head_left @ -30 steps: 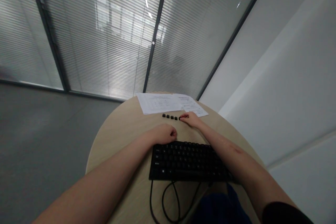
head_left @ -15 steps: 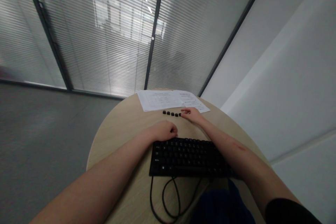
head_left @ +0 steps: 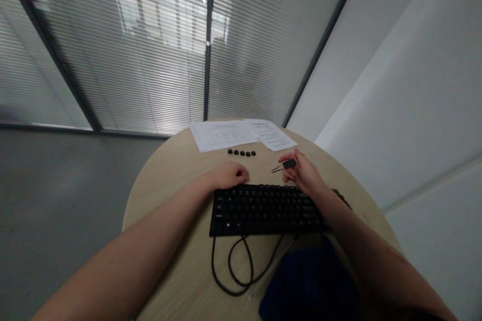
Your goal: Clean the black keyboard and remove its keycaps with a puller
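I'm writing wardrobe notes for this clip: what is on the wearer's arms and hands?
The left hand and right hand are both bare, without gloves. No watch or bracelet shows at either wrist. The left forearm has no sleeve in view. At the right arm, a dark sleeve edge barely shows near the bottom of the picture.
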Available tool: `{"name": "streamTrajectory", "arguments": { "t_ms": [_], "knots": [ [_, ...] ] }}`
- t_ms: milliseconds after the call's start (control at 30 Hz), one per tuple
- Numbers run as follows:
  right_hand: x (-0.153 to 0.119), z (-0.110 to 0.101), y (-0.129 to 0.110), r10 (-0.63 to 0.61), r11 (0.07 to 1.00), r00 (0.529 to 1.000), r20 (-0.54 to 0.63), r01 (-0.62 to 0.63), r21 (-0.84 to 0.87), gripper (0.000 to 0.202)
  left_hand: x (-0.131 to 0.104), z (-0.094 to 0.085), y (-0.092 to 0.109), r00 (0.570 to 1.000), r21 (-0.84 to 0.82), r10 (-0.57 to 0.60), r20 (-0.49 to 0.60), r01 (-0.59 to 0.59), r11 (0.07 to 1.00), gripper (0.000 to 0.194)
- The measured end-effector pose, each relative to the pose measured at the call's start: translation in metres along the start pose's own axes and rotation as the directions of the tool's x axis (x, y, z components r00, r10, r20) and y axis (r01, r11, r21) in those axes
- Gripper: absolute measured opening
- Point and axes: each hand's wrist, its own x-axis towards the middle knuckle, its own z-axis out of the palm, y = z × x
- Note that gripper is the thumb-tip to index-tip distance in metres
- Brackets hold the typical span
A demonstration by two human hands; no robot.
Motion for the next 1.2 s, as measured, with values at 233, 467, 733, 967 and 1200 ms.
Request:
{"name": "streamTrajectory", "arguments": {
  "t_ms": [233,467,733,967,1200],
  "knots": [
    [-0.003,0.011,0.014,0.042,0.985,0.985,0.165,-0.068,0.156,0.049,0.000,-0.006,-0.003,1.000,0.038,-0.014,0.018,0.013,0.999,0.028],
    [-0.001,0.015,0.031,0.000,0.981,0.985,0.172,-0.034,0.192,0.045,-0.003,-0.007,-0.009,0.999,0.009,-0.034,0.018,0.034,0.999,0.026],
    [0.001,0.017,0.041,-0.050,0.990,0.991,0.122,0.066,-0.127,0.046,-0.006,-0.005,-0.011,0.998,-0.044,-0.061,0.009,0.062,0.997,0.025],
    [-0.002,0.019,0.045,-0.112,0.957,0.978,0.177,0.154,-0.245,0.040,-0.005,-0.007,-0.008,0.998,-0.037,-0.061,0.021,0.062,0.997,0.027],
    [-0.001,0.019,0.040,-0.058,0.932,0.963,0.264,0.147,-0.332,0.039,-0.004,-0.006,-0.011,0.998,-0.025,-0.052,0.023,0.052,0.998,0.027]
  ]
}}
